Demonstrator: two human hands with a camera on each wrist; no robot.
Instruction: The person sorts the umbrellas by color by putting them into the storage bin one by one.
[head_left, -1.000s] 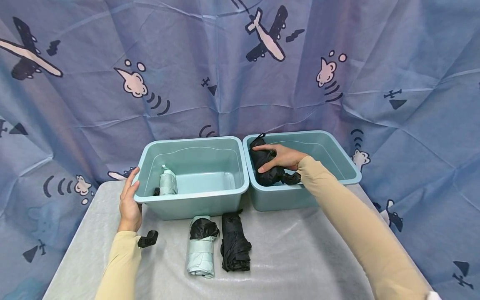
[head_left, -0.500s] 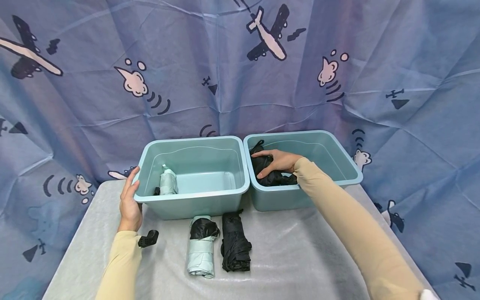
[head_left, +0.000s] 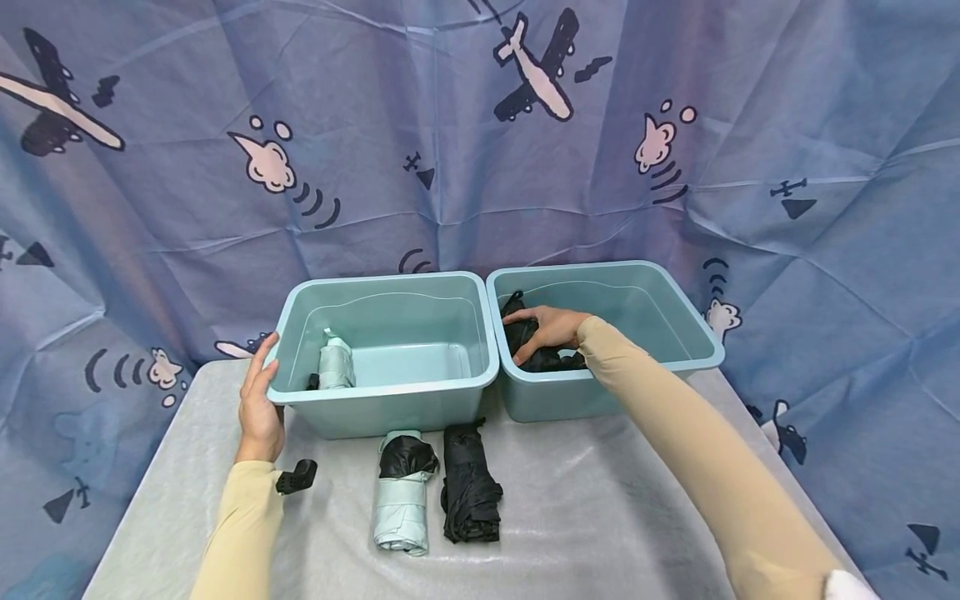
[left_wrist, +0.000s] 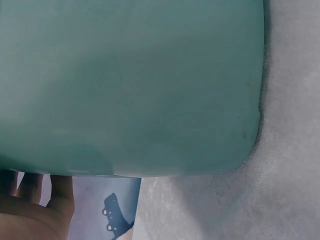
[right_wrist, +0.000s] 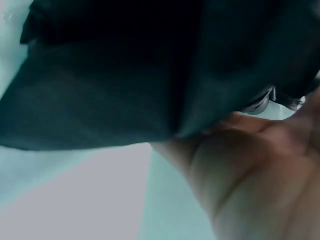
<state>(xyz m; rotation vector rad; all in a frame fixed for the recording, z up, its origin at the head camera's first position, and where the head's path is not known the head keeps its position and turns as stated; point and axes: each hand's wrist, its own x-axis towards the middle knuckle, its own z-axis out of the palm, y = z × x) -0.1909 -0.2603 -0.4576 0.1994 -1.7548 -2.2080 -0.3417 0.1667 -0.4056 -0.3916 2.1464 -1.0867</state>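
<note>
My right hand [head_left: 551, 327] reaches into the right teal bin [head_left: 697, 363] and grips a black folded umbrella [head_left: 517, 336], thumb and fingers spread across its body. In the right wrist view the black fabric [right_wrist: 100, 95] lies close against the palm [right_wrist: 260, 170]. My left hand [head_left: 260, 417] rests at the outer left side of the left teal bin [head_left: 382, 390], fingers extended along its rim. The left wrist view shows those fingers [left_wrist: 61, 192] beside the bin's wall. A light green folded umbrella [head_left: 337, 367] stands inside the left bin, near its left end.
On the grey-covered table [head_left: 592, 517], in front of the bins, lie a light green folded umbrella with a black part [head_left: 401, 508] and a black folded umbrella [head_left: 470, 492]. A blue curtain with airplane prints [head_left: 420, 125] hangs behind the bins.
My right hand has moved lower into the right bin, and the black folded umbrella has sunk with it. The left hand has stayed at the left bin.
</note>
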